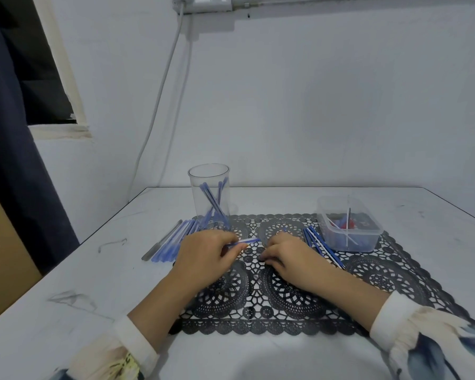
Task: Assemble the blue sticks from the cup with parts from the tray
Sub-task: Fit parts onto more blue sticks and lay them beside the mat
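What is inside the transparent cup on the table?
Several blue sticks lean inside the clear cup, crossing one another. Their lower ends overlap near the bottom, so an exact count is not possible.

No readable text, label or number shows anywhere.

blue sticks (211, 199) leaning in clear cup (209, 174) | one stick (248, 240) pinched | tray (351, 240) holds parts (350, 223)

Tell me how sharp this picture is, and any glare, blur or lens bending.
Head view: soft, dim, bluish light, no hard shadows or glare; the wide lens stretches the table toward the corners; the left hand and the blue stick it pinches look smeared; parts in the tray are too soft to identify.
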A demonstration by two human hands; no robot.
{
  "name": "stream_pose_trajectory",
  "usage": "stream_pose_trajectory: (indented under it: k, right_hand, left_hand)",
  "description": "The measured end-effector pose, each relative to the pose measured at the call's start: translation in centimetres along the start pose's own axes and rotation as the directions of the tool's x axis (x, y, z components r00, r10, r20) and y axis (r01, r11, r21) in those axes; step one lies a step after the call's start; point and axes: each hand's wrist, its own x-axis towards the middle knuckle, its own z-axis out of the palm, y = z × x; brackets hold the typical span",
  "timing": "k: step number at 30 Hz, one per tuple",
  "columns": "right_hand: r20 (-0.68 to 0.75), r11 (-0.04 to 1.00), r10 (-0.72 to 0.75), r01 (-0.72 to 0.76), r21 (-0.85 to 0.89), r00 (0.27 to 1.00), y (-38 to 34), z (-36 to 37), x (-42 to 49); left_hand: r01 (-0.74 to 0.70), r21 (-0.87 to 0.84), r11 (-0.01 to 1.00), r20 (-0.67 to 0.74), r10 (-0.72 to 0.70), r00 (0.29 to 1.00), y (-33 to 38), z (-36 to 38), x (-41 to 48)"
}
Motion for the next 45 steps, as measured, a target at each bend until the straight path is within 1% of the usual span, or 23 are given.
stream_pose_trajectory:
  k: [3, 5, 10, 14, 16, 18, 21, 24, 32, 35, 39, 41, 45]
  right_hand:
    - [0.014, 1.0, 0.004, -0.004, 0.005, 1.0, -0.1, -0.1, 0.0]
    - [-0.003, 0.999, 0.012, -0.012, 0.03, 1.0, -0.1, -0.2, 0.0]
    - [-0.134, 0.99, 0.08, -0.063, 0.123, 0.988, -0.2, -0.4, 0.0]
    - [-0.254, 0.953, 0.182, -0.107, 0.282, 0.95, -0.3, -0.6, 0.1]
    - [-0.308, 0.917, 0.237, -0.108, 0.383, 0.921, -0.5, -0.8, 0.0]
    - [-0.328, 0.868, 0.292, -0.104, 0.486, 0.898, -0.6, -1.1, 0.0]
    - [-0.298, 0.778, 0.339, -0.088, 0.622, 0.892, -0.7, -1.0, -0.1]
    - [-0.25, 0.699, 0.332, -0.059, 0.712, 0.91, -0.8, -0.8, -0.2]
    - [-0.235, 0.643, 0.317, -0.027, 0.765, 0.919, -0.8, -0.9, -0.2]
    - [-0.224, 0.582, 0.331, -0.011, 0.813, 0.917, -0.9, -0.9, -0.2]
    - [-0.2, 0.494, 0.349, 0.001, 0.869, 0.916, -0.9, -0.8, -0.1]
    - [-0.188, 0.477, 0.349, -0.002, 0.879, 0.918, -1.0, -0.7, -0.1]
    - [-0.19, 0.511, 0.338, -0.01, 0.859, 0.922, -0.9, -0.6, -0.1]
  left_hand:
    - [0.004, 0.009, 1.0, 0.006, -0.004, 1.0, -0.1, 0.1, 0.0]
    - [0.003, 0.009, 1.0, 0.004, -0.003, 1.0, -0.1, 0.1, 0.0]
    - [0.007, 0.003, 1.0, 0.013, -0.007, 1.0, -0.1, 0.0, 0.0]
    - [0.013, 0.001, 1.0, 0.017, -0.013, 1.0, -0.1, 0.0, 0.0]
    - [0.014, 0.009, 1.0, 0.024, -0.014, 1.0, 0.0, 0.0, 0.1]
    - [0.009, 0.014, 1.0, 0.019, -0.009, 1.0, -0.1, 0.0, 0.1]
    - [0.012, 0.006, 1.0, 0.012, -0.012, 1.0, -0.1, 0.1, 0.0]
    - [0.004, 0.006, 1.0, 0.002, -0.004, 1.0, -0.1, 0.2, -0.1]
    - [-0.008, -0.022, 1.0, -0.007, 0.008, 1.0, -0.2, 0.5, 0.0]
    - [-0.015, -0.037, 0.999, -0.018, 0.014, 1.0, -0.2, 0.5, 0.0]
    - [-0.007, -0.061, 0.998, 0.004, 0.007, 1.0, 0.1, 0.6, -0.1]
    - [-0.005, -0.084, 0.996, 0.005, 0.005, 1.0, 0.2, 0.7, -0.2]
    - [-0.004, -0.1, 0.995, -0.003, 0.004, 1.0, 0.2, 0.9, -0.2]
